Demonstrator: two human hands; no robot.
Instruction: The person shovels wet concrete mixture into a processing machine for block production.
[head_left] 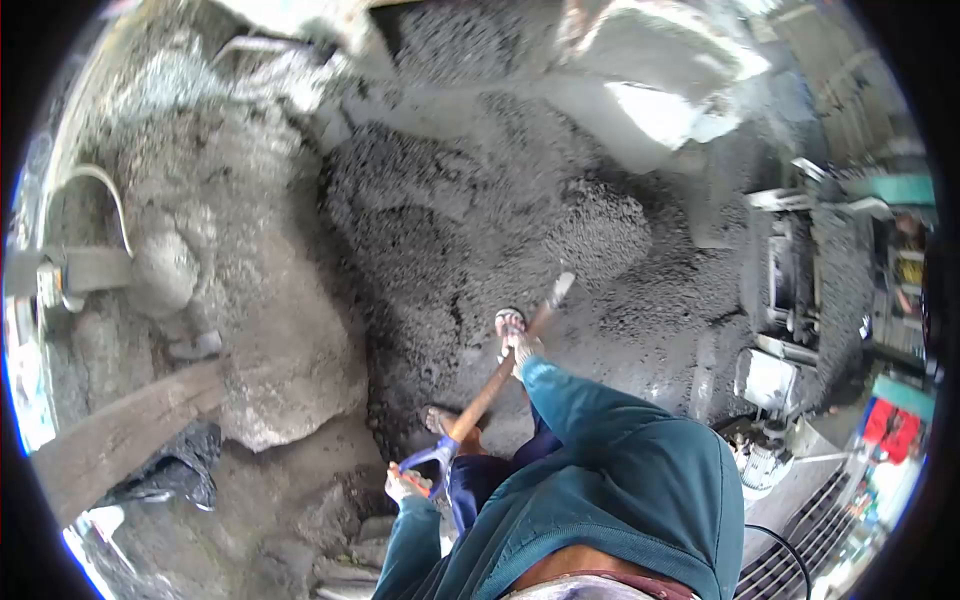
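Note:
A shovel with a wooden shaft (485, 398) and a blue handle (440, 455) slants across the front of my body. My left hand (405, 484) is wrapped round the orange grip at the handle's end. Farther up, my right hand (524, 348) closes round the shaft near the metal blade (561, 290). The blade's tip lies at the near edge of a mound of wet grey gravel mix (600, 232). One sandalled foot (510, 320) shows beside my right hand, and the other foot (436, 418) is left of the shaft.
A large rock-like mass (290, 350) rises on the left, with a wooden beam (130, 435) and a black plastic bag (185, 465) near it. Pale sacks (660, 50) stand at the far side. Machinery with a motor (765, 468) and a metal grate (820, 530) are on the right.

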